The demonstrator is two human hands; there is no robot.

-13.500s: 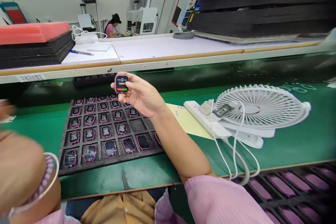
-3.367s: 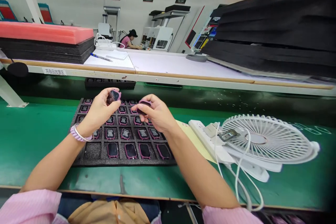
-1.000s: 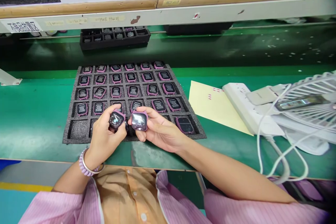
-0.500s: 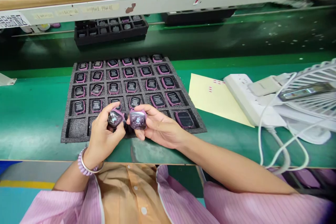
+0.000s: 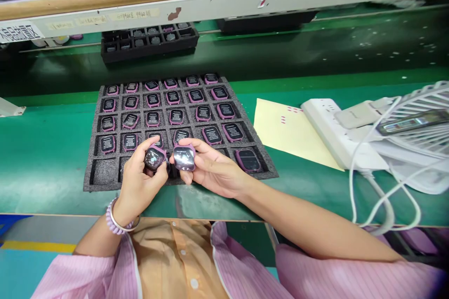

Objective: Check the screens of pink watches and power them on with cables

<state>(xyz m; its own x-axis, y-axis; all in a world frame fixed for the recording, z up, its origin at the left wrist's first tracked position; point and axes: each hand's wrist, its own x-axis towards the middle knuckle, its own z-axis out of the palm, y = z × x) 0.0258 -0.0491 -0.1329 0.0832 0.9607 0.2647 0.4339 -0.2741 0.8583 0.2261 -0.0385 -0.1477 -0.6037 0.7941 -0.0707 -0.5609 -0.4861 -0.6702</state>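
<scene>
My left hand [image 5: 142, 168] is closed on a purple-rimmed smartwatch [image 5: 155, 158], its lit dial facing up. Beside it, my right hand [image 5: 213, 168] grips a second purple smartwatch [image 5: 184, 158] between thumb and fingers; glare whitens part of its screen. Both watches are strapless and held above the front of a grey foam tray [image 5: 91, 149]. Rows of similar watches lie in the tray's compartments, most with lines of text on their screens. A dark-screened watch [image 5: 248, 160] sits in the front right compartment. My hands hide part of the front row.
Right of the tray lie a yellow sheet [image 5: 280, 138] and a white power strip [image 5: 336, 135] with cables. A white fan-like grille [image 5: 428, 107] stands at the far right. A black compartment tray [image 5: 150, 46] is behind, under a shelf [image 5: 224, 2] that spans the back.
The right-hand watch has tilted slightly, and bright glare now covers part of its screen. Both hands keep their holds. The whole view has shifted a little.
</scene>
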